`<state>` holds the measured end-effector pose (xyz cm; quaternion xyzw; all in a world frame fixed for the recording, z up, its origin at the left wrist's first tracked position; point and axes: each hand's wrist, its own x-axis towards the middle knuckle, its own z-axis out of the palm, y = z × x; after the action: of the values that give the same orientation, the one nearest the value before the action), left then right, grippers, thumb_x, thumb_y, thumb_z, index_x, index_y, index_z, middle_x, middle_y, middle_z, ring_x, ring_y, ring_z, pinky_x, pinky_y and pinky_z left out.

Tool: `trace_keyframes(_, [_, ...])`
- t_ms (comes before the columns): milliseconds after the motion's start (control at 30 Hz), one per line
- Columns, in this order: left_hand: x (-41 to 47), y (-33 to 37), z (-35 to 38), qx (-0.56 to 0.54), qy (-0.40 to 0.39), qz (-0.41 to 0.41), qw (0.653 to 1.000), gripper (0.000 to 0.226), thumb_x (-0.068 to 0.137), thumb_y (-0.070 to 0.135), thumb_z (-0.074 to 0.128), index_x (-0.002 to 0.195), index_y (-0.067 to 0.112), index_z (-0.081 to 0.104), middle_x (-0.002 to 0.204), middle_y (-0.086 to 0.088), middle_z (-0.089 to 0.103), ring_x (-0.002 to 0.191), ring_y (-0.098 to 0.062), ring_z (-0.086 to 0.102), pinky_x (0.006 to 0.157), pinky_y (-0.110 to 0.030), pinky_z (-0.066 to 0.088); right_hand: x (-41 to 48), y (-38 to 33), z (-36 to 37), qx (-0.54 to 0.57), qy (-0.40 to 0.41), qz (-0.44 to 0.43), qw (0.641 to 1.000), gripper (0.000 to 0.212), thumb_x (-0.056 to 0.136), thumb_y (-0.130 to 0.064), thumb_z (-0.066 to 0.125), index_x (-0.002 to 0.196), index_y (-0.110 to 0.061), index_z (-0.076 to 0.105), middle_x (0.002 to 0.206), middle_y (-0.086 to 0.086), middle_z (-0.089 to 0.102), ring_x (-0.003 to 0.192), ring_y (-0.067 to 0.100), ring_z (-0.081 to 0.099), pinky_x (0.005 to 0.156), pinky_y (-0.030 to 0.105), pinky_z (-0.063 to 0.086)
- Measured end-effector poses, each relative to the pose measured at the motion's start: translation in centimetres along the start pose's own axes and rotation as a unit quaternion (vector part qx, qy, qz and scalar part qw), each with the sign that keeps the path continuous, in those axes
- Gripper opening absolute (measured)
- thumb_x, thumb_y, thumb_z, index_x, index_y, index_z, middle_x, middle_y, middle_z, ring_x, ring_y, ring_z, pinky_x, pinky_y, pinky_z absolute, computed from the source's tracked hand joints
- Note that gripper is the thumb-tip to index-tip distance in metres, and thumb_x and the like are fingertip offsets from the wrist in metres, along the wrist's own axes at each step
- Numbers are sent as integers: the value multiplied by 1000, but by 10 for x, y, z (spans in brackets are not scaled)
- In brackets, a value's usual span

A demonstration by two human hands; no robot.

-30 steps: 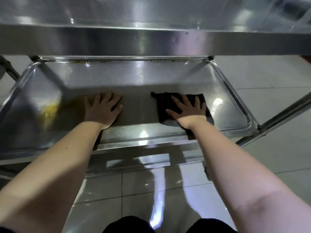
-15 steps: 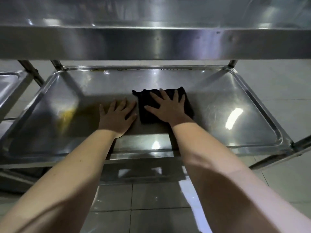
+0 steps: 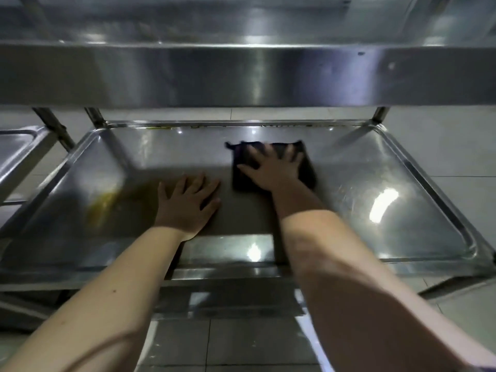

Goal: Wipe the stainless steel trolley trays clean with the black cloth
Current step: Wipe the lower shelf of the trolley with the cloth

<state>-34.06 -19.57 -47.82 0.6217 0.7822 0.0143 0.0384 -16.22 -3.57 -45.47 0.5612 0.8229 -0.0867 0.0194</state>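
**Two hands down, palms flat**

Obs: right hand [image 3: 271, 167] lies palm down on the black cloth [image 3: 308, 171], fingers spread and straight, pressing it rather than curling round it. The black cloth is dark, plain and folded to a rough rectangle. It lies flat on the lower tray [image 3: 402, 183], toward the back, just right of centre. Beside it, left hand [image 3: 188, 202] lies flat on bare steel, fingers apart, holding nothing. Steel is shiny and streaked, with a yellow smear [image 3: 104, 202] toward the left. The upper tray [image 3: 241, 76] spans overhead.
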Motion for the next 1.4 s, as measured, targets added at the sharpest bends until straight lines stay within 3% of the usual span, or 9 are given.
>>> trace_keyframes(133, [-2,-4,-1,-10,9,3,1000,58,92,69,12,148,58,-2,163,17,-4,151,-20,-6,115,-59,-6,4,-7,1,1,-5,-34,999,80,79,-88,23,150,-53,12,164,-12,3,147,44,-6,112,67,-7])
trace_keyframes(367, [2,0,4,-13,18,2,1000,58,92,70,12,148,57,3,163,17,2,151,-23,-2,113,-63,-6,-30,194,-23,21,12,205,979,85,73,-93,20,149,-57,9,163,-15,7,147,45,-1,112,68,-3])
trace_keyframes(467, [3,2,4,-9,11,4,1000,57,93,69,12,149,56,2,163,15,1,151,-26,-2,112,-64,-7,-37,158,-18,14,14,191,981,82,77,-90,19,150,-55,8,164,-15,5,146,47,-2,113,68,-3])
trace_keyframes(633, [0,4,-1,-16,7,-3,1000,55,99,60,19,151,51,6,164,12,1,151,-25,-1,113,-64,-4,-56,7,8,-10,11,-3,1000,78,82,-86,18,151,-52,5,164,-12,-2,144,51,-8,110,70,-7])
trace_keyframes(700, [-3,3,-5,-55,30,-13,998,54,102,49,21,154,42,8,165,8,1,151,-23,0,116,-61,-3,-74,-24,15,-20,-2,-34,999,79,81,-87,15,151,-53,3,164,-12,-5,145,50,-10,110,69,-9])
trace_keyframes(933, [-14,6,-19,-103,37,-2,994,50,105,43,24,154,33,21,165,2,-2,151,-23,-5,119,-52,-6,-143,-11,26,-21,-27,-6,999,76,76,-90,10,145,-61,-4,162,-18,-11,146,44,-15,112,64,-14])
trace_keyframes(1033, [-16,-13,-32,-140,32,16,990,52,106,41,25,156,33,14,165,-2,1,151,-27,-6,119,-53,-4,-167,-9,31,-19,-17,-11,1000,81,69,-92,4,144,-63,-5,162,-19,-11,146,44,-13,112,64,-13])
trace_keyframes(1233, [-37,-97,-34,3,-8,-61,998,54,102,53,20,154,39,17,165,5,2,151,-22,-9,118,-58,-8,-175,-11,28,-30,-14,-4,999,75,76,-90,11,144,-63,-5,162,-19,-12,147,43,-13,114,64,-10])
trace_keyframes(1400, [-37,-104,-26,9,-13,-58,998,57,98,62,12,153,47,7,164,10,-2,151,-22,-7,113,-66,-8,-178,-25,33,-23,-19,0,1000,78,70,-90,4,143,-65,-7,162,-18,-14,145,47,-14,113,65,-10])
